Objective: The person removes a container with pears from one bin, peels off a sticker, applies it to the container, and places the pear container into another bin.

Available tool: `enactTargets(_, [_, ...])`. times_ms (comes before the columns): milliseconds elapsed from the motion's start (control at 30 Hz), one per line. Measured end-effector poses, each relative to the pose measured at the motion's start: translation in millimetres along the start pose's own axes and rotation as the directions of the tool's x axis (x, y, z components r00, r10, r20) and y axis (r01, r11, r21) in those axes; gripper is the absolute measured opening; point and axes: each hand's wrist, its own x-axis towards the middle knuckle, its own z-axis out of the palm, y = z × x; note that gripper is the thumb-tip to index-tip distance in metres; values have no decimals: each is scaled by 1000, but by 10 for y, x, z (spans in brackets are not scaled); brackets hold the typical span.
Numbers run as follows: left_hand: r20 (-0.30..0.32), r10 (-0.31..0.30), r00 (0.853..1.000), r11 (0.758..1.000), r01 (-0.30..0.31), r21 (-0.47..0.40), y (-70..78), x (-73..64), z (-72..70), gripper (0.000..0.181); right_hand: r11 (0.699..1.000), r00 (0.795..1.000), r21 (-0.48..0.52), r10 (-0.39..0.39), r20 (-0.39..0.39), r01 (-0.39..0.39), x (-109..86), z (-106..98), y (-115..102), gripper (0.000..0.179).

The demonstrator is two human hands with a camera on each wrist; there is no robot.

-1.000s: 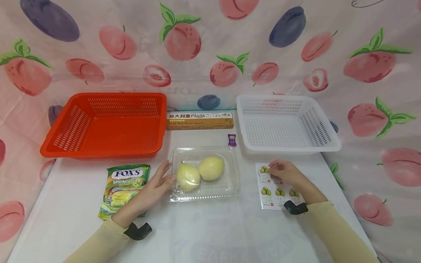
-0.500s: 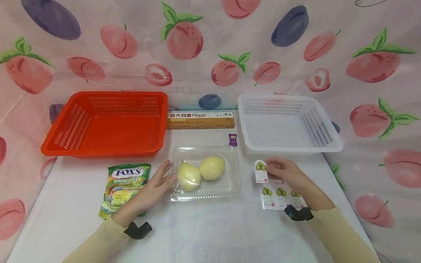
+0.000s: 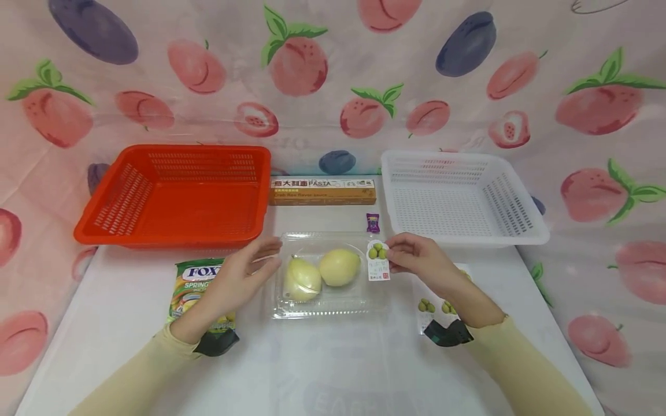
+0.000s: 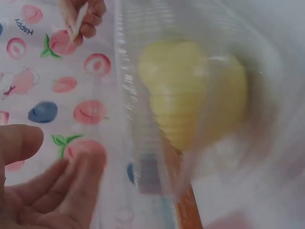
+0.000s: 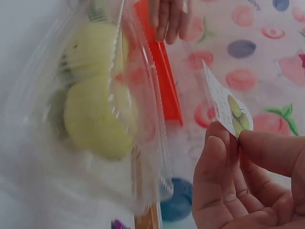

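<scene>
A clear plastic clamshell box lies in mid-table with two pale yellow pears inside. My right hand pinches a small white sticker, printed with green fruit and writing, between thumb and fingers. In the head view the sticker overlaps the box's right side; the right wrist view shows it upright at the fingertips. My left hand is raised at the box's left side, fingers loosely bent and holding nothing. The sticker sheet lies partly hidden under the right forearm.
A red basket stands back left, a white basket back right. Between them lie a pasta box and a small purple-wrapped candy. A green FOX'S candy bag is partly covered by the left arm.
The sticker has come off the sheet in my right hand and moved left to the box's right side. My left hand has lifted from the box's left edge, its fingers now more bent.
</scene>
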Motion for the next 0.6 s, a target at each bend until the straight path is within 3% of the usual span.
enactTargets(67, [53, -16, 998, 998, 19, -52, 88, 98, 19, 34, 1000, 1000, 21, -8, 21, 8, 57, 82, -42, 30])
enactTargets(133, [138, -57, 989, 986, 78, -148, 169, 214, 70, 26, 999, 999, 40, -11, 34, 10, 111, 159, -72, 30])
enactTargets(233, [278, -117, 954, 935, 200, -293, 255, 393, 173, 26, 998, 999, 56, -15, 35, 13, 182, 264, -91, 31])
enactTargets(300, [339, -155, 928, 896, 277, -348, 275, 492, 234, 27, 998, 999, 61, -8, 31, 7, 230, 336, -95, 31])
enactTargets(433, [377, -215, 901, 854, 361, -375, 270, 617, 298, 28, 999, 1000, 46, -4, 26, 2, 313, 465, -108, 31])
enactTargets(600, [381, -248, 891, 835, 396, -382, 263, 689, 319, 23, 1000, 1000, 7, 10, 7, -10, 374, 553, -128, 28])
